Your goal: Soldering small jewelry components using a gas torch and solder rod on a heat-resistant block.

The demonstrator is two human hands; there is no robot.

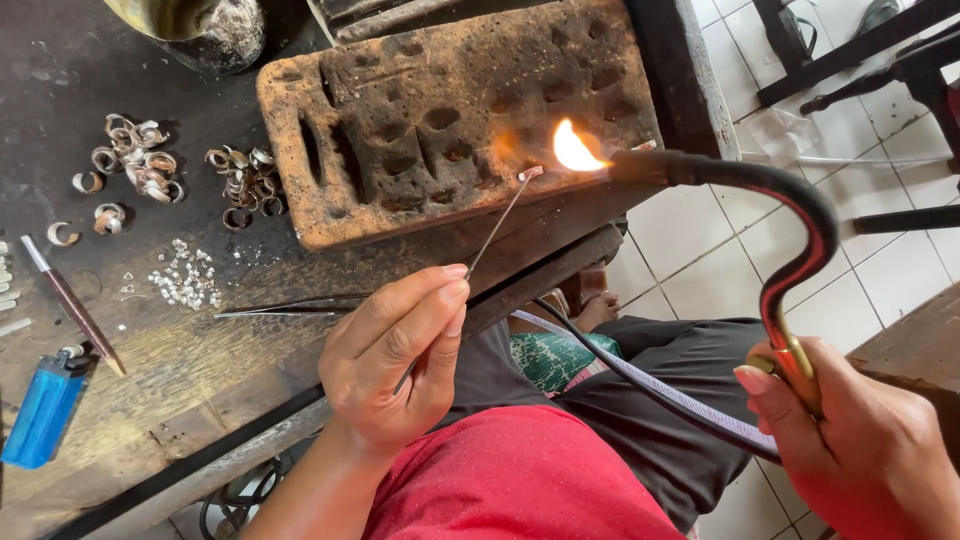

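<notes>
The small metal piece [531,172] sits at the tip of a thin wire pick [492,232], just above the charred soldering block [450,110] and beside the flame [575,150]. Our left hand [395,355] has its grip pinched closed on the pick; our right hand [860,440] grips the curved blowtorch [790,260] (hose trailing over the lap). We judge it best to steady the pick and let only the flame's tip lick the piece.

Open air between hands, flame [575,150] and pitted block [440,120] ahead, rings [135,160] crowding bench left.
</notes>
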